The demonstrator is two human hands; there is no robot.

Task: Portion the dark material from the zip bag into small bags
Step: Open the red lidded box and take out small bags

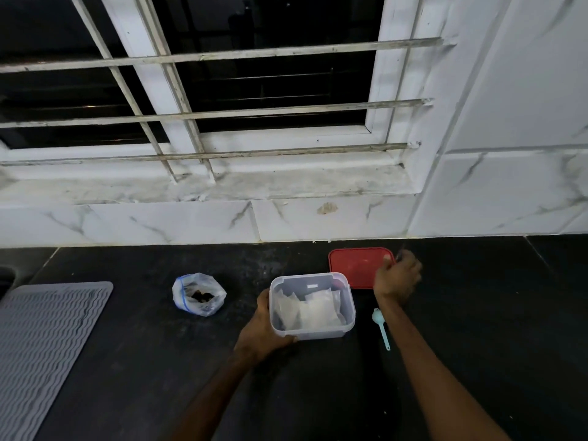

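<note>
Gripping the clear container [311,334], left hand [261,329]; right hand [397,278] curled at the red lid [353,265], hold unclear.

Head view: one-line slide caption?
Left hand grips the clear container of small bags; right hand at the red lid's edge.

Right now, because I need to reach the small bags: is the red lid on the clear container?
No: the red lid lies flat on the counter behind the open clear container.

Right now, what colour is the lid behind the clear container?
The lid is red; the head view shows it best.
</note>
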